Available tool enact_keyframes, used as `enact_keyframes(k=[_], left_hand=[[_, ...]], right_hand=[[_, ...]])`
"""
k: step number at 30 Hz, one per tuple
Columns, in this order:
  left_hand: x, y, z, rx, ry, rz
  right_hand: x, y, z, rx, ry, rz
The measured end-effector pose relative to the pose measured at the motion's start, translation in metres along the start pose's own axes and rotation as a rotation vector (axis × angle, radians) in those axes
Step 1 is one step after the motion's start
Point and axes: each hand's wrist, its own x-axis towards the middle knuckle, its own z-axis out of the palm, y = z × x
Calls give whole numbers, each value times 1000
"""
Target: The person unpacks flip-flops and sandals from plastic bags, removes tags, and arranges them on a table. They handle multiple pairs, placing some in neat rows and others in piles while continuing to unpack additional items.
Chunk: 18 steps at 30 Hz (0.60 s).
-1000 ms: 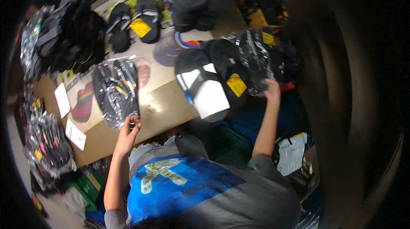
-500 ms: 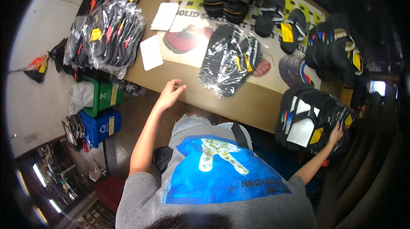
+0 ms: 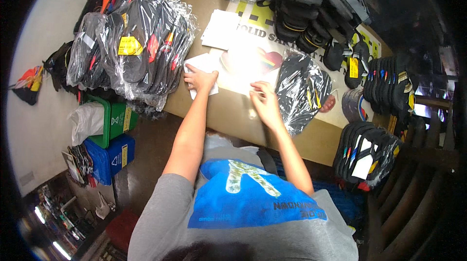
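Head view, looking down on a person in a grey shirt with a blue print, standing at the near edge of a brown wooden surface (image 3: pixel 243 115). Both bare forearms extend forward from the lower part of the picture. The left hand (image 3: pixel 200 79) lies palm down with fingers spread on a small white paper sheet (image 3: pixel 200 66) near the left part of the near edge; it presses flat and grasps nothing. The right hand (image 3: pixel 265 100) rests on the surface with fingers loosely bent, just beside the left edge of one clear plastic bag of black flip-flops (image 3: pixel 302 90); whether it pinches the bag's edge cannot be told. This bag lies alone toward the middle of the surface, partly over a printed poster (image 3: pixel 253 59), which is washed out by glare.

One further white paper sheet (image 3: pixel 221 28) lies beyond the left hand. At the left corner rests a heap of bagged black sandals with yellow tags (image 3: pixel 136 46); the number of bags cannot be counted. At the far edge stands a stack of black and grey strapped sandals (image 3: pixel 316 8). Along the right edge stand rows of upright black flip-flops (image 3: pixel 389 83), and one bagged bundle (image 3: pixel 365 156) sits at the near right corner. On the floor to the left stand one green bin (image 3: pixel 116 120) and one blue bin (image 3: pixel 109 158).
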Motion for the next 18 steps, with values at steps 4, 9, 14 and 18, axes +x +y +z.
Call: enact_keyframes(k=[4, 9, 14, 18], left_hand=[[25, -3, -16, -6, -149, 4], [49, -17, -7, 13, -275, 96], [56, -27, -22, -669, -773, 143], [26, -46, -91, -1572, -1376, 170]], right_hand=[[28, 19, 92, 267, -78, 277], [71, 30, 156, 408, -167, 563], [88, -24, 168, 307, -441, 334], [68, -85, 145, -344, -470, -177]])
